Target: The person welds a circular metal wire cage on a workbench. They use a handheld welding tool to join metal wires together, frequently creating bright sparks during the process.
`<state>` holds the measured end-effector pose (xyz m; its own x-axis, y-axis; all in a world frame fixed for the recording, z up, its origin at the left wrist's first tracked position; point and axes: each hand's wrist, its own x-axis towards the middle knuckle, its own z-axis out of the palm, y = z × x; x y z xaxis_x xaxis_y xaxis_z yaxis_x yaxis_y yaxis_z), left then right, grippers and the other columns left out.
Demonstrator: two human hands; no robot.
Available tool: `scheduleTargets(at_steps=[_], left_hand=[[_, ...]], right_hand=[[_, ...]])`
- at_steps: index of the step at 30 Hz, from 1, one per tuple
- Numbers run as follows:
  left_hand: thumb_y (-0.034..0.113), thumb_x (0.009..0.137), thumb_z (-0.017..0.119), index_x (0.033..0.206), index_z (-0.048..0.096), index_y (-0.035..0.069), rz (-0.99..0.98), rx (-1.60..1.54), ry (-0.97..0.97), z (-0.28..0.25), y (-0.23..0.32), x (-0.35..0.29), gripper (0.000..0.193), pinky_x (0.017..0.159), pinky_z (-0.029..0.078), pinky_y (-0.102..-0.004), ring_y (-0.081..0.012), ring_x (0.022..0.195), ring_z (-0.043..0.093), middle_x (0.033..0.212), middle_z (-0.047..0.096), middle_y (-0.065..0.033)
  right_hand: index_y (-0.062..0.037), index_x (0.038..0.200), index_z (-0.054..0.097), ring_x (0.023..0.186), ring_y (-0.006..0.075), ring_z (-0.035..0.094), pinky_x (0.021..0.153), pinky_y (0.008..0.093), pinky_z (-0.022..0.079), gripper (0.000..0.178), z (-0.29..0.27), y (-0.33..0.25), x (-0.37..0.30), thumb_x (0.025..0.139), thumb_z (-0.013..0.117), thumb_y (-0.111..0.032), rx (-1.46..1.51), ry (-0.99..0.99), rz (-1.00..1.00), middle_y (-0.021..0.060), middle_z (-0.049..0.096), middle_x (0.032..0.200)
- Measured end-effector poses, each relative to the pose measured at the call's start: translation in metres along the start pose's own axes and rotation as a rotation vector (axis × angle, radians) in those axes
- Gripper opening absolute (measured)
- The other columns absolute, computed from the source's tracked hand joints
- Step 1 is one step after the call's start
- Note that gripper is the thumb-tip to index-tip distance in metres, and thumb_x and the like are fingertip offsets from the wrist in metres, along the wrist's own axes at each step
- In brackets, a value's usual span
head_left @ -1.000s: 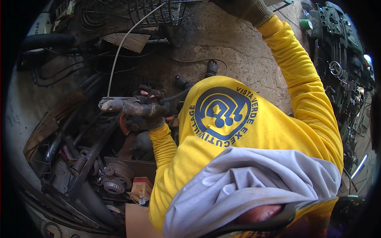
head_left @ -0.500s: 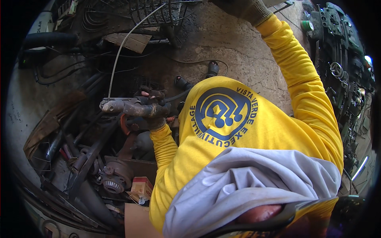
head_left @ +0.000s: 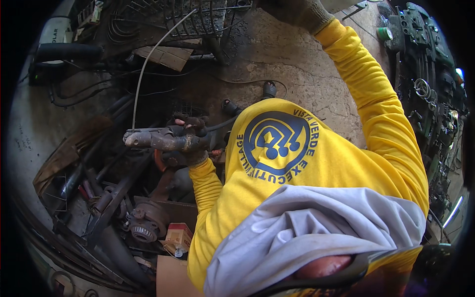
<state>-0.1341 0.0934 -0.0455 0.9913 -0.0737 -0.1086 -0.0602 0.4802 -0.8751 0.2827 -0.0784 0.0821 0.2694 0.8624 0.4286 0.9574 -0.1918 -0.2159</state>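
Observation:
In my gloved left hand (head_left: 195, 141), the fingers are wrapped round a welding electrode holder (head_left: 156, 139), worn and brownish. A long, thin, pale welding rod (head_left: 148, 58) rises from its jaw end and curves up toward a dark metal grille (head_left: 198, 20). The holder's dark cable (head_left: 222, 123) runs off to the right, toward my body. My right arm reaches far forward, and the gloved right hand (head_left: 299, 14) is cut by the top edge. Its fingers are dark and partly out of frame. A pale grey object (head_left: 336, 5) shows just beside that hand, too little of it to name.
Scrap metal, bars and a toothed round part (head_left: 143, 232) crowd the left, beside a small red-and-tan box (head_left: 177, 237) and a cardboard piece (head_left: 170, 277). A green machine with a handwheel (head_left: 422, 88) stands right. A loose cable (head_left: 247, 81) crosses the concrete floor (head_left: 292, 64).
The view has shifted slightly. The welding rod's far end sits a little lower and further left against the grille. My left hand keeps its grip on the electrode holder, and my right arm stays stretched forward.

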Motion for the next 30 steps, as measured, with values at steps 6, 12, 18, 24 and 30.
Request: scheduleTargets(at_steps=[6, 12, 18, 24, 30], left_hand=[[0.022, 0.092, 0.066, 0.113, 0.072, 0.007, -0.035, 0.001, -0.022, 0.004, -0.019, 0.006, 0.027, 0.078, 0.056, -0.0463, -0.0308, 0.097, 0.065, 0.112, 0.069, -0.0066], [0.022, 0.092, 0.065, 0.118, 0.07, 0.007, 0.157, 0.008, -0.023, 0.001, -0.014, -0.002, 0.03, 0.074, 0.056, -0.0441, -0.03, 0.093, 0.065, 0.114, 0.069, -0.0059], [0.023, 0.092, 0.065, 0.127, 0.062, 0.006, -0.456, -0.128, 0.108, 0.036, -0.006, 0.014, 0.038, 0.071, 0.056, -0.0405, -0.0282, 0.092, 0.065, 0.118, 0.063, -0.0081], [0.025, 0.096, 0.064, 0.12, 0.061, 0.003, -0.472, -0.814, -0.144, 0.01, -0.026, 0.025, 0.033, 0.071, 0.056, -0.0351, -0.0248, 0.092, 0.065, 0.115, 0.06, -0.0107], [0.021, 0.096, 0.063, 0.118, 0.062, 0.002, -0.676, -0.431, -0.006, 0.02, -0.035, 0.044, 0.028, 0.079, 0.055, -0.03, -0.0167, 0.095, 0.063, 0.117, 0.06, -0.0088]], right_hand=[[-0.0158, 0.096, 0.075, 0.066, 0.029, 0.068, 0.061, 0.0389, 0.055, 0.012, -0.002, -0.007, 0.007, 0.088, 0.067, -0.021, -0.017, -0.063, 0.043, 0.0103, 0.069, 0.075], [-0.0166, 0.094, 0.074, 0.067, 0.0279, 0.068, 0.061, 0.0384, 0.055, 0.011, -0.002, -0.006, 0.007, 0.087, 0.067, -0.021, 0.001, -0.018, 0.035, 0.0088, 0.069, 0.076], [-0.0163, 0.089, 0.072, 0.067, 0.0279, 0.069, 0.059, 0.0395, 0.054, 0.01, -0.001, -0.009, 0.012, 0.088, 0.063, -0.021, -0.21, -0.141, -0.003, 0.008, 0.069, 0.074], [-0.0166, 0.085, 0.07, 0.063, 0.0281, 0.068, 0.055, 0.0409, 0.053, 0.009, -0.014, -0.022, 0.023, 0.086, 0.061, -0.019, -0.244, -0.226, 0.004, 0.0082, 0.068, 0.072], [-0.0197, 0.112, 0.075, 0.067, 0.0265, 0.067, 0.063, 0.036, 0.056, 0.024, -0.023, -0.041, -0.013, 0.088, 0.073, -0.02, 0.044, 0.035, 0.057, 0.0079, 0.071, 0.08]])
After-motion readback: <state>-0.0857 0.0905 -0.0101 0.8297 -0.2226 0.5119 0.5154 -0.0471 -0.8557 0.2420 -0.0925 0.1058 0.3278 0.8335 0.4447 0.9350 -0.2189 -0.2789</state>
